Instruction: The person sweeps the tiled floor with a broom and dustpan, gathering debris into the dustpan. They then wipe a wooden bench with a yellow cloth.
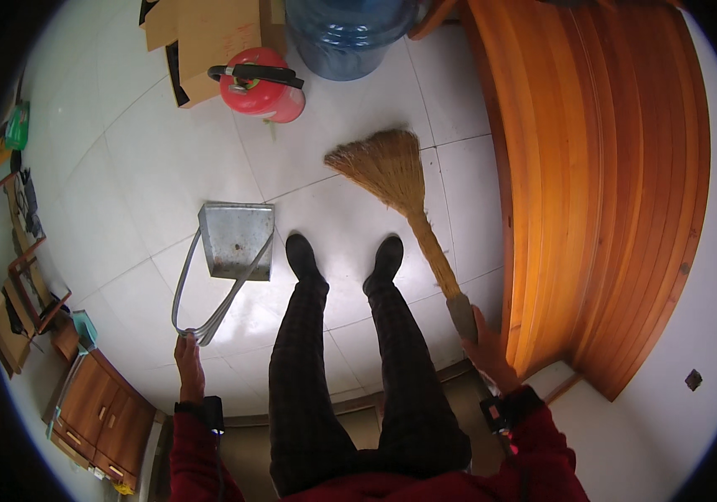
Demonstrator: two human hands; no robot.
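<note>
My left hand (189,366) is closed round the end of the looped metal handle of a galvanized dustpan (237,241), whose pan lies to the left of my feet with small dark specks in it. In my right hand (489,352) is the grey grip of a straw broom (389,169); its flared bristles point forward and a little left, over the floor tiles beyond my right foot. Whether the bristles touch the floor I cannot tell. Both wrists carry dark strapped devices.
A red fire extinguisher (264,94) stands ahead beside cardboard boxes (208,44) and a large blue plastic water bottle (351,44). A long slatted wooden bench (559,188) runs along my right. At lower left is a wooden cabinet (104,411).
</note>
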